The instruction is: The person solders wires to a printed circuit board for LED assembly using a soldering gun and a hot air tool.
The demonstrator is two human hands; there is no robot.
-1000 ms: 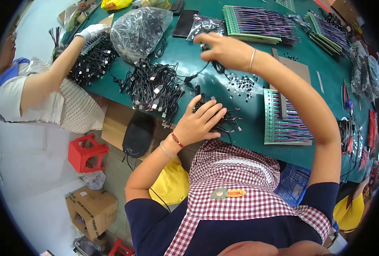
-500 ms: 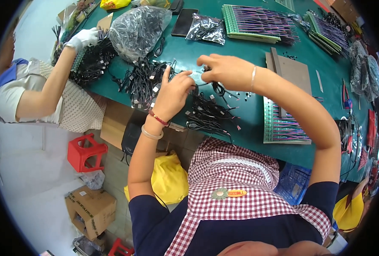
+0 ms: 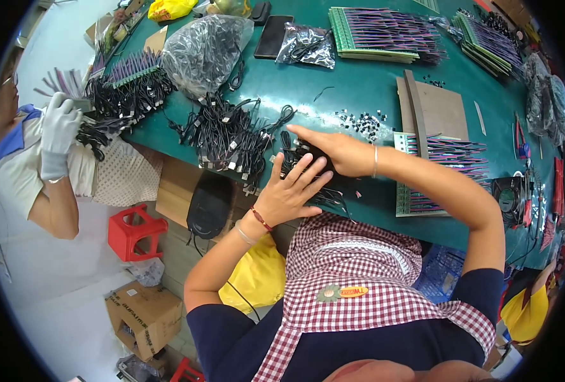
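My left hand [image 3: 291,191] lies flat with spread fingers on a bundle of black cables [image 3: 298,159] at the near edge of the green table [image 3: 333,83]. Beside it, my right hand [image 3: 333,151] presses palm down on the same bundle, its fingers pointing left. A larger heap of black cables with plugs [image 3: 228,137] sits just left of my hands. Small black parts [image 3: 362,122] are scattered right behind my right hand.
A green comb rack of purple wires [image 3: 438,175] lies under my right forearm, with cardboard [image 3: 438,108] behind it. Stacked wire racks [image 3: 378,35], a phone [image 3: 273,35] and plastic bags [image 3: 203,44] fill the far side. A gloved co-worker [image 3: 56,134] handles cables at left.
Both my hands came down toward the near table edge and flattened onto the cable bundle. The co-worker's gloved hand dropped lower.
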